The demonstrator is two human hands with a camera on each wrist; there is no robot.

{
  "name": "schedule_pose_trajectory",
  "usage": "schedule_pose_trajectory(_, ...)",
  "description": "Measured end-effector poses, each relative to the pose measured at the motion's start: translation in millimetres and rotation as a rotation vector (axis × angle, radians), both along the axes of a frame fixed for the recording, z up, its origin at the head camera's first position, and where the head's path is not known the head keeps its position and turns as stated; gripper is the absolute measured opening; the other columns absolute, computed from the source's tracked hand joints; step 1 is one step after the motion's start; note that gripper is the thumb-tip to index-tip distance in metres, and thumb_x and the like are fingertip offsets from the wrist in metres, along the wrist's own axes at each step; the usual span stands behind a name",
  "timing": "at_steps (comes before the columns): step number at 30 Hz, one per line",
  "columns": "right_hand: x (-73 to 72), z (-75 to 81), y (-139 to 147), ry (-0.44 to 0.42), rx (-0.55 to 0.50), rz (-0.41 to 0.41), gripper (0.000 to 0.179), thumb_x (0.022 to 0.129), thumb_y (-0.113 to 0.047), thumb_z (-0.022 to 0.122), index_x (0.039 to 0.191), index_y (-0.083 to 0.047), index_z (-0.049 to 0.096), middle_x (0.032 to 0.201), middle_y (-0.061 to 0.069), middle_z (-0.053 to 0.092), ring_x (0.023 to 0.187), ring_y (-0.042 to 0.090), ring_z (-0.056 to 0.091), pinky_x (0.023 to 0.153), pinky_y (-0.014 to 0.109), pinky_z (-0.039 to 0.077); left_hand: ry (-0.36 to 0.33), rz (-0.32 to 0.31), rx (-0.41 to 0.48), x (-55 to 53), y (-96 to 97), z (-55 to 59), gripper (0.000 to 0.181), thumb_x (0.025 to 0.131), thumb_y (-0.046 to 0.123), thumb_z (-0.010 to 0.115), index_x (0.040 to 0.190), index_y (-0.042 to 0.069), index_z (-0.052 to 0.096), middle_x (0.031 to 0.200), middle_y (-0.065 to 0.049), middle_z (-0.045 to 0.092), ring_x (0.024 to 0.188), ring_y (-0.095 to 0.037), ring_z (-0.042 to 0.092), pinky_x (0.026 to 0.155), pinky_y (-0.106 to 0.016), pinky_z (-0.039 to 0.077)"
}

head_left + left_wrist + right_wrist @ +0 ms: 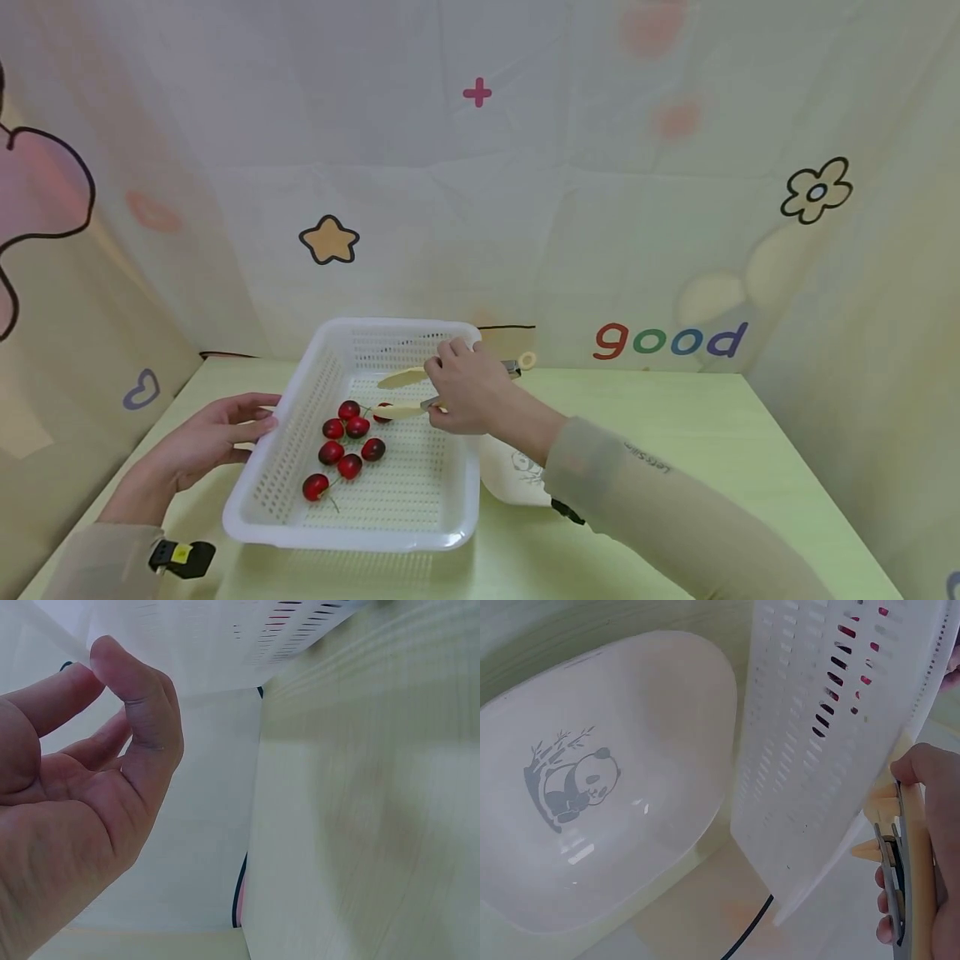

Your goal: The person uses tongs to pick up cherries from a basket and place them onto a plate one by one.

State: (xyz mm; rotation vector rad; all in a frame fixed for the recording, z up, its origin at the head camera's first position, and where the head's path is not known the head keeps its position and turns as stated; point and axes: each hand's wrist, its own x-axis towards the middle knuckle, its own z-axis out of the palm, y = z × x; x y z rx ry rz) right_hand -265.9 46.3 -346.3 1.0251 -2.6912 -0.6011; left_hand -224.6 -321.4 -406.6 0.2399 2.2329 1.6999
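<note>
A white perforated plastic basket (457, 533) stands tilted on the table, its far end against the backdrop. Several dark red cherries (349, 467) with stems lie inside, toward its left half. My left hand (217, 433) pinches the left rim between thumb and fingers; in the left wrist view the curled fingers (150, 712) meet the rim. Over the basket's far right part, my right hand (472, 387) grips cream-coloured tongs (405, 378). The two tong arms are spread apart, and the nearer tip overlaps one cherry (384, 412), hiding part of it.
A white bowl (667, 690) with a grey panda print sits right of the basket, partly under my right forearm in the head view. The pale green table (675, 450) ends at a patterned cloth backdrop (570, 250), with cloth at both sides.
</note>
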Motion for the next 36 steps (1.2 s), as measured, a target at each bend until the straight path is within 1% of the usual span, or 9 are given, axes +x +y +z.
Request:
schedule_pose_trajectory(5,-2.2,-4.7,-11.0,0.003,0.053,-0.021,0.053,0.098,-0.054,0.052,0.130,-0.013,0.062,0.113,0.004,0.057,0.098,0.020,0.050,0.076,0.034,0.047,-0.002,0.001,0.008,0.1,-0.4,0.5,0.062,0.105,0.015,0.061,0.152,-0.013,0.031,0.127,-0.021,0.057,0.105,-0.028,0.066,0.085,-0.046,0.059)
schedule_pose_trajectory(10,-4.7,-9.9,-18.4,0.005,0.078,-0.034,0.050,0.098,-0.052,0.051,0.127,-0.013,0.064,0.108,0.003,0.057,0.095,0.020,0.050,0.075,0.034,0.046,-0.009,0.006,-0.007,1.0,-0.5,0.4,0.065,0.105,0.017,0.062,0.152,-0.012,0.030,0.127,-0.021,0.056,0.106,-0.029,0.066,0.086,-0.047,0.058)
schedule_pose_trajectory(12,-6.2,-12.0,-20.9,0.003,0.080,-0.041,0.048,0.097,-0.052,0.052,0.124,-0.013,0.065,0.105,0.003,0.056,0.093,0.020,0.049,0.074,0.034,0.046,-0.015,0.012,-0.013,1.1,-0.6,0.5,0.066,0.105,0.019,0.062,0.153,-0.012,0.029,0.128,-0.022,0.056,0.107,-0.029,0.066,0.087,-0.048,0.058)
schedule_pose_trajectory(16,-8.8,-17.2,-25.3,-0.016,0.075,-0.055,0.046,0.097,-0.051,0.054,0.121,-0.014,0.065,0.104,0.002,0.055,0.091,0.019,0.047,0.075,0.034,0.045,-0.019,0.008,-0.017,0.4,-1.2,0.0,0.068,0.104,0.020,0.063,0.153,-0.012,0.028,0.129,-0.022,0.056,0.107,-0.030,0.066,0.087,-0.048,0.058)
schedule_pose_trajectory(19,-10.5,-21.0,-28.3,-0.021,0.071,-0.058,0.045,0.096,-0.052,0.055,0.119,-0.015,0.066,0.104,0.002,0.055,0.091,0.018,0.047,0.076,0.034,0.046,-0.016,-0.007,-0.014,-0.2,-1.5,-0.1,0.068,0.105,0.021,0.062,0.153,-0.013,0.027,0.129,-0.021,0.056,0.108,-0.030,0.066,0.087,-0.048,0.058)
schedule_pose_trajectory(22,-11.3,-24.1,-30.6,-0.011,0.076,-0.058,0.043,0.096,-0.053,0.055,0.113,-0.015,0.066,0.101,0.001,0.055,0.089,0.018,0.047,0.073,0.033,0.046,-0.020,-0.008,-0.009,-0.4,-1.8,0.8,0.067,0.105,0.020,0.062,0.153,-0.012,0.028,0.128,-0.020,0.057,0.108,-0.029,0.066,0.088,-0.048,0.058)
schedule_pose_trajectory(26,-11.8,-28.4,-33.3,-0.019,0.067,-0.068,0.042,0.095,-0.053,0.056,0.109,-0.015,0.065,0.098,0.001,0.053,0.087,0.017,0.046,0.071,0.032,0.045,-0.023,-0.012,-0.007,-0.3,-2.4,1.4,0.066,0.106,0.020,0.060,0.153,-0.012,0.028,0.127,-0.019,0.058,0.108,-0.029,0.066,0.088,-0.048,0.058)
schedule_pose_trajectory(32,-11.9,-32.6,-34.8,-0.064,0.048,-0.104,0.040,0.098,-0.052,0.056,0.109,-0.016,0.066,0.097,0.000,0.054,0.085,0.016,0.046,0.071,0.031,0.045,-0.025,-0.014,-0.003,-0.2,-1.7,-0.4,0.065,0.106,0.019,0.059,0.153,-0.013,0.026,0.127,-0.018,0.058,0.107,-0.028,0.066,0.087,-0.047,0.058)
schedule_pose_trajectory(36,-12.3,-33.1,-34.0,-0.089,0.044,-0.121,0.040,0.100,-0.052,0.055,0.113,-0.016,0.066,0.100,0.000,0.055,0.088,0.016,0.048,0.071,0.031,0.044,-0.014,-0.024,0.013,-1.6,-2.7,-1.7,0.063,0.107,0.016,0.057,0.153,-0.014,0.026,0.124,-0.016,0.059,0.105,-0.026,0.067,0.085,-0.045,0.059)
